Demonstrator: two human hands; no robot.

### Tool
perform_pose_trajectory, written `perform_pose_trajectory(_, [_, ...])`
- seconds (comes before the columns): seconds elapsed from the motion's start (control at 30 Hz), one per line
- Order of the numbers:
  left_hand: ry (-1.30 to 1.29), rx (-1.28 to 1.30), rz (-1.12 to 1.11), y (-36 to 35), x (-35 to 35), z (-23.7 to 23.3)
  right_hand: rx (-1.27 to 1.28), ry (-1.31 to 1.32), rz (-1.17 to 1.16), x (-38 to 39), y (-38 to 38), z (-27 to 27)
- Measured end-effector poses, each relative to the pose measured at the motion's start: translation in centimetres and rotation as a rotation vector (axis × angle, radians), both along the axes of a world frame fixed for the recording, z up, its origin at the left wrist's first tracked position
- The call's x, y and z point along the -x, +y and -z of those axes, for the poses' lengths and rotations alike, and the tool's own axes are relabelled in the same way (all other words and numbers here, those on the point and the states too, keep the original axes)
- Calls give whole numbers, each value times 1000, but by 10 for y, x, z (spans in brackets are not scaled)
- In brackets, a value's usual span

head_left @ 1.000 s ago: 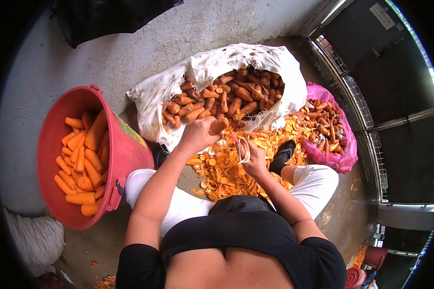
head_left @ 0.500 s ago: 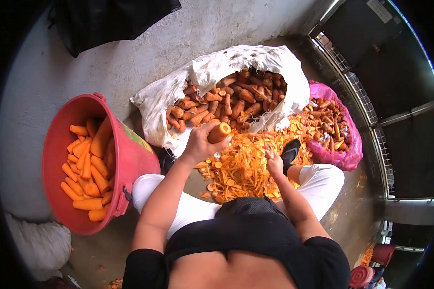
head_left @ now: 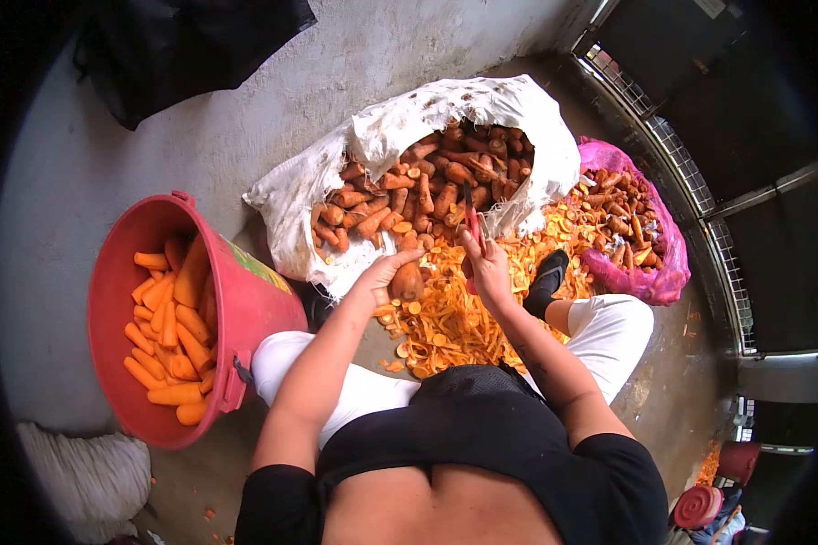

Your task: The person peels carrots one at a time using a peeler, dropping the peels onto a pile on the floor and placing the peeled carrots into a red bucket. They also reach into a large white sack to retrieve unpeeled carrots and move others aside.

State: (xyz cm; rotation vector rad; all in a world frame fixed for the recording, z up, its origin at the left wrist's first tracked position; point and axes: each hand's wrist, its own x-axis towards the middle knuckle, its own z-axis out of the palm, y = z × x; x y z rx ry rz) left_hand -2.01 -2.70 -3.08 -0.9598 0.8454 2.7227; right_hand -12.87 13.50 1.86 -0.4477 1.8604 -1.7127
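Note:
My left hand [head_left: 384, 273] is closed on a thick unpeeled carrot [head_left: 407, 282], held over the peelings. Close to its right, my right hand [head_left: 489, 270] grips a red-handled knife [head_left: 472, 218], its dark blade pointing up and away from me. Orange peelings and cut ends [head_left: 459, 322] form a pile on the floor below both hands. Just beyond them lies a torn white sack [head_left: 386, 127] full of unpeeled carrots [head_left: 445, 202].
A red bucket [head_left: 273, 313] holding peeled carrots [head_left: 177, 393] stands at the left. The pink bag [head_left: 671, 263] of carrot pieces is at the right, near a black gate [head_left: 745, 109]. A dark cloth [head_left: 173, 54] hangs on the wall; a whitish sack [head_left: 86, 477] lies lower left.
The carrot has tilted from showing its cut end to hanging downward. My right hand has moved left and up, nearer the carrot, and the knife now shows clearly.

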Motion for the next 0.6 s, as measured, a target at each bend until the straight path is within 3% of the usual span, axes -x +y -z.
perform_pose_trajectory(0.07, [73,-167,-196,11,6,5,14,23,3,-3,5,0])
perform_pose_trajectory(0.17, [-5,-253,-193,30,4,4,61,75,-21,-3,16,13])
perform_pose_trajectory(0.3, [-2,-61,20,54,8,16,-132,28,-36,9,36,22])
perform_pose_trajectory(0.4, [207,579,27,53,10,4,-190,251,-92,12,43,24])
perform_pose_trajectory(0.5, [38,1481,53,44,11,-12,-244,486,-146,6,45,11])
perform_pose_trajectory(0.53, [57,1602,51,38,12,-2,-261,490,-165,4,45,5])
perform_pose_trajectory(0.6, [65,1666,119,32,7,-32,-257,478,-178,3,45,10])
